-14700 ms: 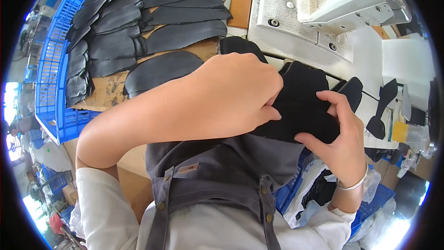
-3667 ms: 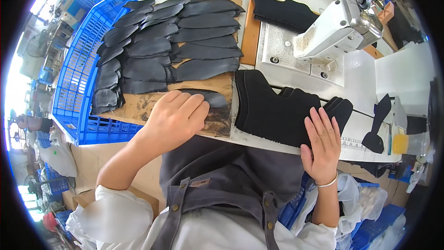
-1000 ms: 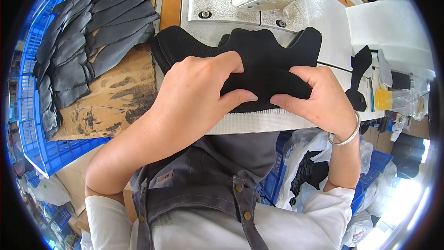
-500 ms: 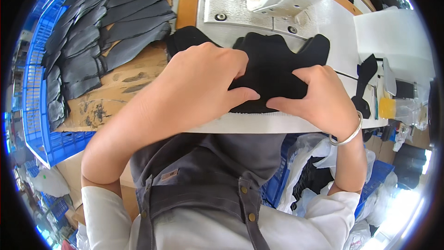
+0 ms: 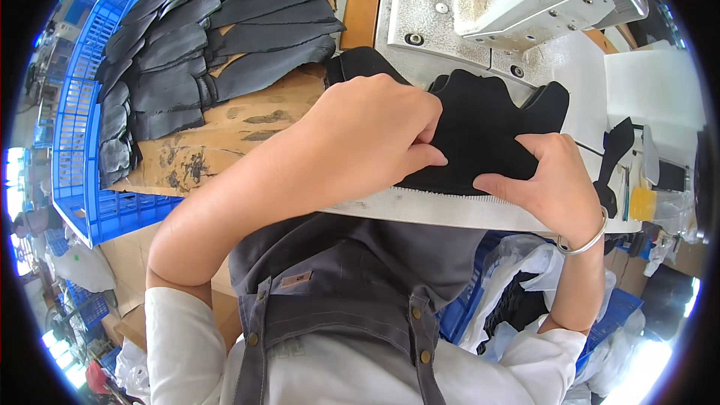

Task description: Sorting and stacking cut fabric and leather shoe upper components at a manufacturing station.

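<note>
On the white sewing machine bed lies a stack of soft black cut pieces (image 5: 480, 127) with wavy outlines, layered at the right lobe. My left hand (image 5: 382, 127) is closed at its left part, fingers curled and thumb pointing right. A further black lobe shows beyond the knuckles. My right hand (image 5: 551, 180) grips the stack's right side, thumb and index finger apart on top; its other fingers are hidden. Close beyond stands the white sewing machine arm (image 5: 532, 4), above a metal plate (image 5: 420, 15).
Overlapping dark grey cut pieces (image 5: 262, 22) cover brown cardboard (image 5: 240, 124) on the left, by a blue crate (image 5: 75, 150). A narrow black piece (image 5: 616, 150) lies at the right, near a yellow object (image 5: 643, 203). Below the table edge is a plastic-lined blue crate (image 5: 461, 292).
The whole view has shifted, so table and hands appear farther right. Both hands keep nearly the same hold on the black stack.
</note>
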The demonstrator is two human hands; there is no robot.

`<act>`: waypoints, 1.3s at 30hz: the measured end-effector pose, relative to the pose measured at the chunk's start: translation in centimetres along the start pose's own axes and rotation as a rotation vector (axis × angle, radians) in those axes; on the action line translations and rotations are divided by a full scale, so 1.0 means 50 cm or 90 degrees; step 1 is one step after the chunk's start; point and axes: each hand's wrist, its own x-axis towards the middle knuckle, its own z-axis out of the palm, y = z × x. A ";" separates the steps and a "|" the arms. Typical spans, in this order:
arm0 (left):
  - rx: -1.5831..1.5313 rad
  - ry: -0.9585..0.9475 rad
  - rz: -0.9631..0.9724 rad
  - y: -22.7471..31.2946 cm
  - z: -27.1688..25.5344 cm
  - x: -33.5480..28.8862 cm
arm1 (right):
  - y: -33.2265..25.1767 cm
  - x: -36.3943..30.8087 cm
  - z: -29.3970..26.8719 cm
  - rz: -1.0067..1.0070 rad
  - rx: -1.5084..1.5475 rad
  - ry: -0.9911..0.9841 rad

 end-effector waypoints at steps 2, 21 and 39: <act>0.057 0.059 -0.002 0.009 0.010 -0.010 | 0.015 -0.002 0.011 -0.026 0.028 0.040; 0.268 0.139 0.181 0.064 0.148 -0.028 | 0.103 -0.027 -0.027 0.105 0.373 -0.088; 0.239 0.112 0.195 0.069 0.129 -0.016 | 0.070 -0.072 0.005 0.148 -0.009 0.170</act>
